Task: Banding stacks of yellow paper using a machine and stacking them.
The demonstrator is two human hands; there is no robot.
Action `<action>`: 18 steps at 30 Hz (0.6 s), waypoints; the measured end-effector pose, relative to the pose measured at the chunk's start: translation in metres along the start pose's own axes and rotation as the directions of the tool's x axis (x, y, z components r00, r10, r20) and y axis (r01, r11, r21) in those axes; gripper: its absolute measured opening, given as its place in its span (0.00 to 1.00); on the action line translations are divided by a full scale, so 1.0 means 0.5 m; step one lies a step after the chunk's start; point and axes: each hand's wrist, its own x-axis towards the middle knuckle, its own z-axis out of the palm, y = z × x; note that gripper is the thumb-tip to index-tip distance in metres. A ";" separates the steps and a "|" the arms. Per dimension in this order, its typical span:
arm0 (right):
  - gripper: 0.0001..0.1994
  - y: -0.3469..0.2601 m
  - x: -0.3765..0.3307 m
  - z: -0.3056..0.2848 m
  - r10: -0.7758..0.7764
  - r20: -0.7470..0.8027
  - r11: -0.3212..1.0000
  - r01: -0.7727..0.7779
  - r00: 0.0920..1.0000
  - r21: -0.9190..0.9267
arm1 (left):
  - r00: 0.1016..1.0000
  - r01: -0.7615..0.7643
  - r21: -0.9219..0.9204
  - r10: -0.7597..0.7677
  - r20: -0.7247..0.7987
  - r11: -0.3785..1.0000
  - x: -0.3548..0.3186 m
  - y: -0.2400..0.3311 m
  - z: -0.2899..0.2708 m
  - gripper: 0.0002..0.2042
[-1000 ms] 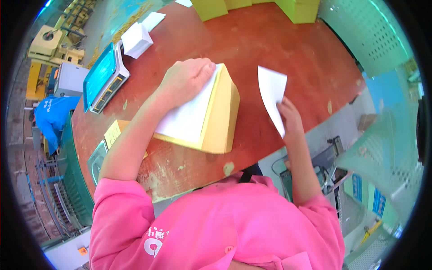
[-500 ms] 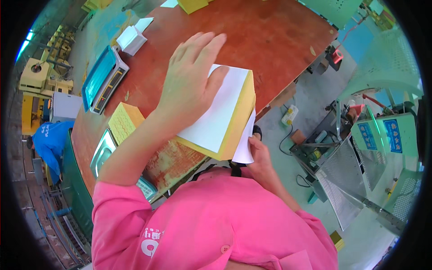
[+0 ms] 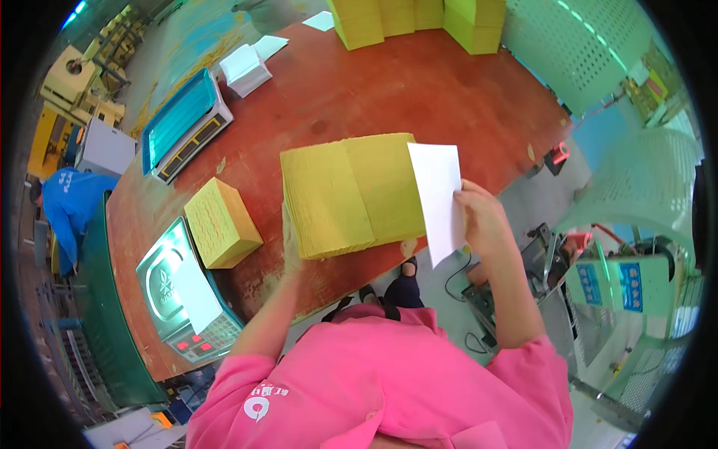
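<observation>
A thick block of stacked yellow paper (image 3: pixel 351 198) is in front of me over the near part of the table, a seam running down its upper face. My left hand (image 3: pixel 291 238) is against the block's left end, its fingers running along that side and partly hidden. At the other end, my right hand (image 3: pixel 479 213) pinches a white sheet (image 3: pixel 440 198) by its right edge. The sheet stands along the right end of the block; whether the two touch is unclear. Left of my left hand, a smaller yellow paper block (image 3: pixel 224 224) stands beside a scale.
The red-brown table (image 3: pixel 314 105) carries a digital scale (image 3: pixel 168 295) with a white slip on it, a second scale with a blue tray (image 3: pixel 179 120), white paper stacks (image 3: pixel 245 69) and tall yellow stacks (image 3: pixel 396 19). A person in blue (image 3: pixel 71 206) bends at the left. Metal machinery (image 3: pixel 598 299) stands right.
The yellow block has been turned, and its white-covered face no longer shows. My left hand has gone from above it to its left end. My right hand has risen with the white sheet.
</observation>
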 end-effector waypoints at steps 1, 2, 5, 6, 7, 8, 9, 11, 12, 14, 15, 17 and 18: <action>0.15 -0.009 0.033 -0.021 0.010 0.002 1.000 -0.010 1.000 -0.010 | 1.000 0.009 -0.003 -0.009 -0.010 1.000 0.000 -0.005 0.006 0.21; 0.17 -0.015 0.064 -0.043 0.064 0.005 0.998 -0.064 0.998 0.006 | 0.999 0.044 -0.067 -0.045 -0.022 0.997 -0.002 -0.003 0.011 0.21; 0.22 -0.015 0.116 -0.080 0.205 0.074 0.977 -0.209 0.976 0.050 | 0.985 0.147 -0.245 -0.165 -0.055 0.958 -0.007 0.000 0.015 0.21; 0.20 -0.008 0.125 -0.088 0.227 0.115 0.965 -0.239 0.967 0.105 | 0.977 0.179 -0.302 -0.206 -0.062 0.936 -0.009 0.001 0.018 0.21; 0.18 -0.005 0.134 -0.091 0.242 0.157 0.949 -0.267 0.957 0.164 | 0.968 0.205 -0.354 -0.243 -0.064 0.913 -0.009 0.004 0.017 0.21; 0.16 -0.006 0.139 -0.088 0.274 0.147 0.936 -0.298 0.951 0.187 | 0.959 0.230 -0.404 -0.278 -0.062 0.885 -0.010 0.007 0.019 0.21; 0.16 0.007 0.163 -0.109 0.288 0.151 0.931 -0.313 0.946 0.189 | 0.949 0.253 -0.453 -0.311 -0.057 0.855 -0.011 0.011 0.021 0.21; 0.21 0.023 0.202 -0.120 0.307 0.367 0.914 -0.380 0.878 0.144 | 0.926 0.298 -0.541 -0.375 -0.034 0.786 -0.010 0.019 0.022 0.21; 0.21 0.036 0.211 -0.120 0.350 0.169 0.928 -0.366 0.922 0.076 | 0.914 0.319 -0.583 -0.404 -0.019 0.747 -0.009 0.024 0.021 0.21; 0.22 0.035 0.212 -0.095 0.326 0.091 0.945 -0.324 0.941 -0.038 | 0.897 0.373 -0.517 -0.441 -0.010 0.771 -0.008 0.028 0.004 0.21; 0.22 0.039 0.212 -0.090 0.279 0.018 0.949 -0.273 0.960 -0.160 | 0.884 0.418 -0.452 -0.468 0.001 0.788 -0.007 0.031 0.000 0.22; 0.24 0.057 0.210 -0.085 0.232 -0.033 0.941 -0.233 0.972 -0.245 | 0.852 0.429 -0.468 -0.518 -0.074 0.772 0.002 0.058 0.006 0.22; 0.26 0.076 0.207 -0.089 0.082 -0.078 0.897 -0.108 0.994 -0.429 | 0.817 0.433 -0.490 -0.559 -0.141 0.756 0.011 0.072 0.011 0.22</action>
